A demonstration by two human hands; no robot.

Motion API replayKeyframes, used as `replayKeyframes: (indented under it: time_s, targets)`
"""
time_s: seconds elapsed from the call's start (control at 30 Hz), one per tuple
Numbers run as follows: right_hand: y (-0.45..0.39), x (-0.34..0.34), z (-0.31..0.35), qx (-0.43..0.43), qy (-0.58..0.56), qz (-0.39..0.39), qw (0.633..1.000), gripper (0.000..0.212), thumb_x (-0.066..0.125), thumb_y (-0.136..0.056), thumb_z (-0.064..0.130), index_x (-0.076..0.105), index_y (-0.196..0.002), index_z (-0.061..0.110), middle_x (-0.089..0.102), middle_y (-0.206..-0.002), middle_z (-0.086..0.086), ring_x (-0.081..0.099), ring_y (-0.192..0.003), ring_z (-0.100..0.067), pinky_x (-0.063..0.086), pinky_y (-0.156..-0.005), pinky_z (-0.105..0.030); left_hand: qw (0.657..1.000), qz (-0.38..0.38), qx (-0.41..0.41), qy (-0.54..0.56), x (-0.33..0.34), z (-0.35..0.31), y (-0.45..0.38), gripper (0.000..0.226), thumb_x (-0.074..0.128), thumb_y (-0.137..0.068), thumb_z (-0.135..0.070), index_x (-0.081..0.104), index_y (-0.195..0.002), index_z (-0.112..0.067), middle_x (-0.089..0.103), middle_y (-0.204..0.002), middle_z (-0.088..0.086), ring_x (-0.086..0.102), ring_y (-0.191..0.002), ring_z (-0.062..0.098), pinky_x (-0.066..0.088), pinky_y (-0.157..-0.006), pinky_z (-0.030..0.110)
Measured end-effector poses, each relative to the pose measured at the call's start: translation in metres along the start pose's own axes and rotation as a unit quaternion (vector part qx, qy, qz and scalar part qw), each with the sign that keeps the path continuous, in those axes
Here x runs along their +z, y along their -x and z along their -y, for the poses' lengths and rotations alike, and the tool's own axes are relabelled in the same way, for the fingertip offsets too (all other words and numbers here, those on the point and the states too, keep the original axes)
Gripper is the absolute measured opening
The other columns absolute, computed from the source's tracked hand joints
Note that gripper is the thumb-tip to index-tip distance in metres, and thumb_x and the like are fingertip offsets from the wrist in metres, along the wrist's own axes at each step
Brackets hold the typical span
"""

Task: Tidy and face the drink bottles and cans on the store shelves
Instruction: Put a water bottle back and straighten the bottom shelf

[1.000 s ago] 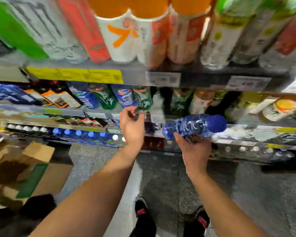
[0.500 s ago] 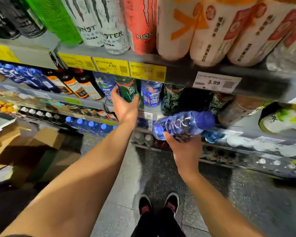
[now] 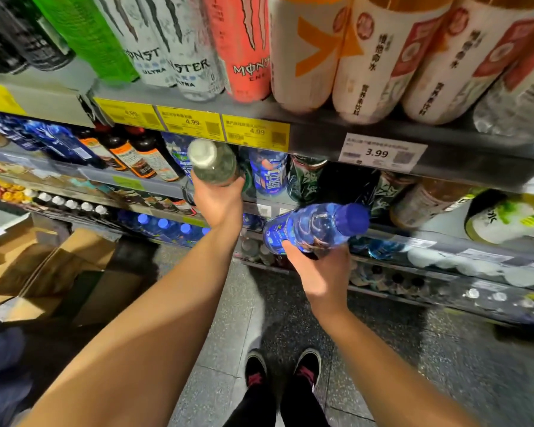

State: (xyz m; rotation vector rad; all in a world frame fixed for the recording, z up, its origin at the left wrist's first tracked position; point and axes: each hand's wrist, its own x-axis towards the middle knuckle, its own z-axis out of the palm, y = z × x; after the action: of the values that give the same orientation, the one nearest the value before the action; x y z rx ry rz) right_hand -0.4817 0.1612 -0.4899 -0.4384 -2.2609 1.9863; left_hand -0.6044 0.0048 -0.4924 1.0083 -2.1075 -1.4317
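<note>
My left hand [image 3: 218, 203] grips a green bottle [image 3: 211, 163] with a pale cap, tilted out from the second shelf with its cap toward me. My right hand [image 3: 319, 266] holds a blue bottle [image 3: 313, 226] with a blue cap on its side, cap pointing right, in front of the shelf edge. Behind them on that shelf stand a blue-labelled bottle [image 3: 270, 175] and dark green bottles [image 3: 307, 180]. The top shelf carries energy drink cans [image 3: 185, 47] and white-and-orange bottles [image 3: 376, 57].
Yellow price tags [image 3: 191, 123] and a white 3.99 tag [image 3: 381, 152] line the upper shelf edge. Brown bottles [image 3: 145, 157] stand to the left. Lower shelves hold blue-capped bottles [image 3: 170, 226]. Cardboard boxes [image 3: 43, 269] lie on the floor at left. My shoes [image 3: 282, 374] are below.
My left hand has closed on the green bottle and pulled it out from the shelf, tilting its cap toward me. The right hand still holds the blue bottle, nearly unmoved.
</note>
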Motion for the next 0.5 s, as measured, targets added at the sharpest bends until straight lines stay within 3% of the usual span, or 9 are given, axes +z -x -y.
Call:
replayKeyframes:
  time_s: [0.07,0.13,0.23,0.33,0.43,0.5]
  targets:
    - [-0.001,0.008,0.001,0.009,0.011,0.007,1.000,0.039,0.087,-0.072,0.013,0.070,-0.107,0.019,0.074,-0.100,0.015,0.068,-0.095,0.003,0.048,-0.083,-0.011,0.998,0.001,-0.014,0.054,-0.010,0.003,0.002,0.075,0.092,-0.067,-0.014,0.056,-0.132,-0.004,0.067,-0.126,0.009,0.061,-0.116,0.016,0.041,-0.090,0.007]
    - [-0.003,0.022,0.005,0.021,0.022,0.011,0.999,0.047,0.089,-0.068,0.023,0.069,-0.110,0.017,0.074,-0.103,0.011,0.069,-0.096,0.000,0.054,-0.087,-0.022,0.995,0.001,-0.013,0.097,-0.022,0.005,0.001,0.070,0.092,-0.066,-0.010,0.060,-0.127,-0.002,0.070,-0.117,0.007,0.065,-0.107,0.012,0.046,-0.086,0.003]
    - [-0.010,0.051,0.009,0.030,0.023,0.015,0.999,0.058,0.089,-0.063,0.034,0.067,-0.113,0.015,0.074,-0.107,0.004,0.071,-0.100,-0.012,0.056,-0.092,-0.039,0.991,0.023,-0.021,0.127,-0.046,0.012,-0.004,0.059,0.089,-0.068,-0.003,0.063,-0.120,0.000,0.072,-0.109,0.004,0.068,-0.092,0.006,0.052,-0.087,0.013]
    - [-0.019,0.084,0.019,-0.008,0.052,0.007,0.999,0.061,0.087,-0.065,0.042,0.065,-0.116,0.016,0.072,-0.111,0.000,0.069,-0.104,-0.014,0.055,-0.092,-0.039,0.988,0.039,-0.017,0.148,-0.071,0.027,-0.020,0.058,0.089,-0.068,-0.003,0.063,-0.119,0.005,0.073,-0.113,0.010,0.071,-0.100,0.015,0.056,-0.096,0.029]
    - [-0.031,0.114,0.024,-0.060,0.100,-0.014,0.993,0.067,0.085,-0.068,0.046,0.062,-0.119,0.008,0.068,-0.114,-0.006,0.065,-0.106,-0.016,0.052,-0.093,-0.031,0.992,0.030,-0.007,0.124,-0.098,0.032,-0.034,0.060,0.091,-0.066,-0.011,0.065,-0.119,-0.002,0.071,-0.109,-0.003,0.068,-0.101,0.005,0.053,-0.097,0.024]
    - [-0.040,0.132,0.027,-0.053,0.113,-0.019,0.992,0.069,0.086,-0.068,0.047,0.060,-0.121,0.011,0.067,-0.116,-0.007,0.065,-0.108,-0.018,0.053,-0.092,-0.035,0.994,0.033,0.020,0.106,-0.109,0.038,-0.044,0.052,0.091,-0.066,-0.008,0.066,-0.111,-0.010,0.068,-0.100,-0.016,0.065,-0.095,-0.009,0.051,-0.093,0.019]
